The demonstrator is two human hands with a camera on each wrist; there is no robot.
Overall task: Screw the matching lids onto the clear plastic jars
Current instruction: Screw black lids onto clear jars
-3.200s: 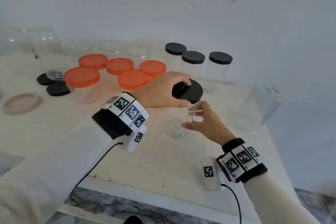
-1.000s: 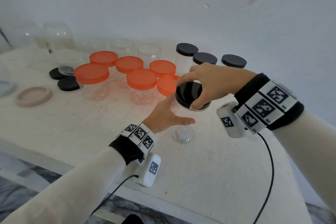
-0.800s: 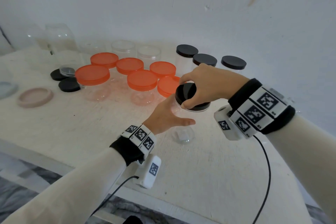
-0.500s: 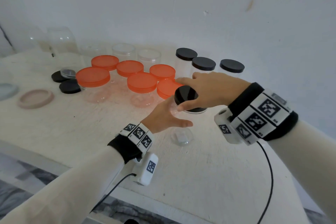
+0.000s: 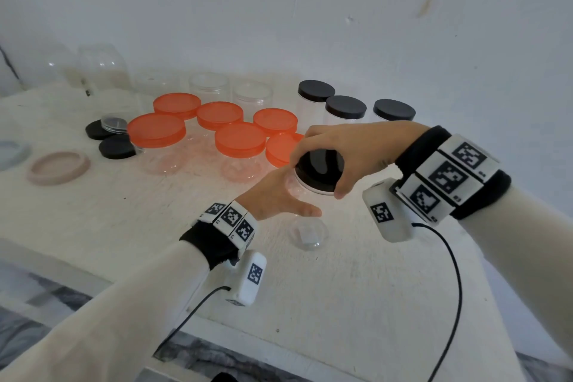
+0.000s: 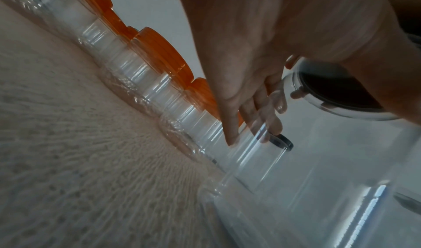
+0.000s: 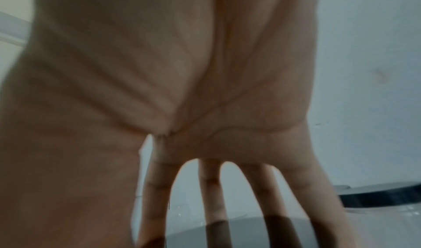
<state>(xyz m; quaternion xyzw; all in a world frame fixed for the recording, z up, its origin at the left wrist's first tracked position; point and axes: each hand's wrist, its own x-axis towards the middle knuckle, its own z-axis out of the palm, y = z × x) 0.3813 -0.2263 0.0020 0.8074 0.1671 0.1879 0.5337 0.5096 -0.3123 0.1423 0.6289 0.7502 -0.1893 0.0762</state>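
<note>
White wall behind, pale rough bench (image 5: 93,220) in front – that is the head view, and at its middle stands the clear jar (image 5: 308,226) with the black lid (image 5: 319,169) on its mouth. The right hand (image 5: 350,149) comes down over that lid, its grip closed on the rim with thumb and fingertips. The left hand (image 5: 276,195) wraps the jar's wall below the lid. Behind the jar sit the orange-lidded jars (image 5: 240,141), and beyond them, toward the wall, three black-lidded jars (image 5: 345,108). Far left of the jar lie two loose black lids (image 5: 116,147) and a beige ring (image 5: 57,166).

From the left wrist, the left hand (image 6: 262,62) has its fingers (image 6: 232,125) curled round the far side of the clear jar (image 6: 318,179), seen through the plastic – hidden from the head. The black lid (image 6: 337,93) shows from below through the jar's neck. The orange-lidded jars (image 6: 159,57) line up beside the jar on the bench (image 6: 68,143).

From the right wrist, the palm of the right hand (image 7: 159,89) fills the frame, blurred; its fingers (image 7: 157,194) reach down onto the dark lid at the bottom edge, with white wall (image 7: 376,53) behind.
</note>
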